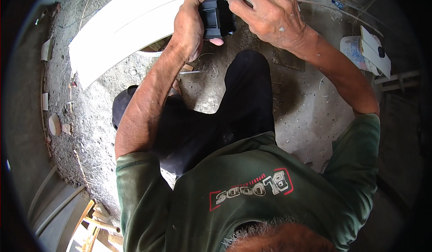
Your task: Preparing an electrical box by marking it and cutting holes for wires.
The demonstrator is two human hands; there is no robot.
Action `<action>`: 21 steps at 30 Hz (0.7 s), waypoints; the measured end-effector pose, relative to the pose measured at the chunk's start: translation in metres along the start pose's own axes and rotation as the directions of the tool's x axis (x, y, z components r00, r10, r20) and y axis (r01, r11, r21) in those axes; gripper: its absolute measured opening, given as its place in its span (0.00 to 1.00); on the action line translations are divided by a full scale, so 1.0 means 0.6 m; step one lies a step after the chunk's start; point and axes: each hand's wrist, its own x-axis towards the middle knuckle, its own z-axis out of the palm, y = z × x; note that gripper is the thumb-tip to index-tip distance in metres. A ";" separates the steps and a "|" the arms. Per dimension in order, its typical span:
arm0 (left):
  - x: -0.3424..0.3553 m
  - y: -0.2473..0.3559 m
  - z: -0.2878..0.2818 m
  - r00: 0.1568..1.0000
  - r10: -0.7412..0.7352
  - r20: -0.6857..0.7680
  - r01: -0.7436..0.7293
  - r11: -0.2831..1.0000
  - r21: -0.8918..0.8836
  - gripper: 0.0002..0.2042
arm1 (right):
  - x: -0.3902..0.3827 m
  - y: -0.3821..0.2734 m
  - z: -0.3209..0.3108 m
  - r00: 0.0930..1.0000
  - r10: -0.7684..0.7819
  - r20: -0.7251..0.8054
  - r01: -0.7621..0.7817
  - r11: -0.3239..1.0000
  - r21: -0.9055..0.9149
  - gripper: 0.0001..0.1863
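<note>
Black boxy device (211,18) clasped in left hand (186,27) near edge of white panel (130,25), right hand (272,16) curled just beside, impossible to tell whether pinching anything, white-and-red lettering (249,190) printed across green shirt (279,216).

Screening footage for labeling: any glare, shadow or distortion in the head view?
Head view: glare washes out the white panel; floor bright at left, dimmer at right; dark trousers lose fold detail; black box in the left hand dark but readable; fisheye bends edges, with a black rim around the picture.
</note>
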 end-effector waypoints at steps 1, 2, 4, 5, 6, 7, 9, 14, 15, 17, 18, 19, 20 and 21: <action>-0.002 0.001 0.000 1.000 -0.022 -0.012 0.022 1.000 -0.006 0.26 | 0.004 -0.003 -0.003 0.998 0.054 0.043 -0.054 0.998 0.011 0.07; -0.003 0.000 0.000 1.000 -0.022 -0.017 0.022 1.000 -0.007 0.26 | 0.006 -0.007 -0.011 0.998 0.051 0.041 -0.052 0.999 0.015 0.07; 0.002 -0.003 -0.001 1.000 -0.019 -0.024 0.020 0.999 0.036 0.27 | 0.010 -0.012 -0.031 0.856 0.258 0.448 -0.312 0.949 0.048 0.08; 0.005 -0.005 -0.002 0.999 -0.019 -0.026 0.020 0.999 0.034 0.27 | 0.006 -0.008 -0.028 0.818 0.282 0.501 -0.359 0.931 0.060 0.05; 0.007 -0.009 -0.003 1.000 0.003 -0.022 -0.001 0.996 0.088 0.28 | 0.008 -0.006 -0.028 0.817 0.280 0.503 -0.357 0.932 0.062 0.05; 0.009 -0.010 -0.005 1.000 0.023 -0.017 -0.020 0.990 0.143 0.28 | 0.014 -0.002 -0.029 0.801 0.309 0.513 -0.435 0.889 0.142 0.04; 0.010 -0.014 -0.010 1.000 0.029 -0.003 -0.028 0.987 0.159 0.29 | 0.024 0.003 -0.029 0.781 0.335 0.527 -0.507 0.833 0.223 0.04; 0.025 -0.034 -0.021 0.994 0.108 0.029 -0.110 0.989 0.099 0.27 | 0.023 0.013 -0.033 0.740 0.364 0.566 -0.599 0.739 0.308 0.05; 0.028 -0.036 -0.019 0.984 0.176 -0.010 -0.172 0.973 0.154 0.24 | 0.023 0.008 -0.031 0.739 0.363 0.567 -0.600 0.738 0.309 0.05; 0.028 -0.027 -0.015 0.969 0.244 -0.045 -0.229 0.950 0.212 0.22 | 0.023 -0.006 -0.029 0.836 0.365 0.410 -0.476 0.854 0.210 0.04; 0.025 -0.021 -0.017 1.000 0.018 -0.025 -0.019 0.999 -0.037 0.22 | 0.025 -0.005 -0.030 0.836 0.364 0.410 -0.476 0.854 0.211 0.04; 0.022 -0.010 -0.015 0.979 -0.196 0.052 0.203 0.940 -0.273 0.23 | 0.029 -0.001 -0.032 0.904 0.252 0.345 -0.324 0.931 0.169 0.02; 0.018 0.001 -0.011 0.979 -0.196 0.053 0.203 0.940 -0.273 0.23 | 0.031 0.002 -0.033 0.950 0.125 0.284 -0.163 0.980 0.114 0.03; 0.013 0.012 -0.008 0.970 -0.218 0.105 0.242 0.890 -0.387 0.23 | 0.030 0.001 -0.036 0.951 0.124 0.284 -0.162 0.980 0.115 0.03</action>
